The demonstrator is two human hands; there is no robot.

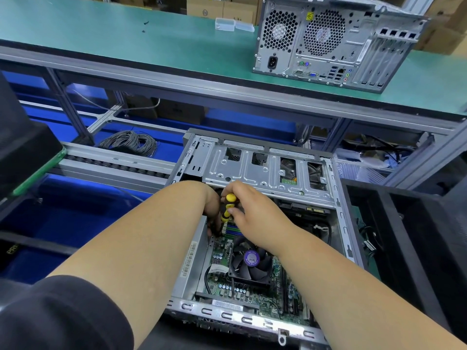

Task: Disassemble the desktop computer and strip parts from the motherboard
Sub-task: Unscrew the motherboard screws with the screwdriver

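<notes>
The open computer case (pixel 252 248) lies on its side directly in front of the person, motherboard (pixel 242 294) and CPU fan (pixel 250 261) exposed. Right hand (pixel 250 205): fingers curled around the yellow-and-black screwdriver (pixel 228 208), held upright above the board. Left hand (pixel 213 210): reaches in beside the shaft; finger state cannot be determined. A second computer tower (pixel 328 41) stands on the green bench (pixel 126 34) beyond
</notes>
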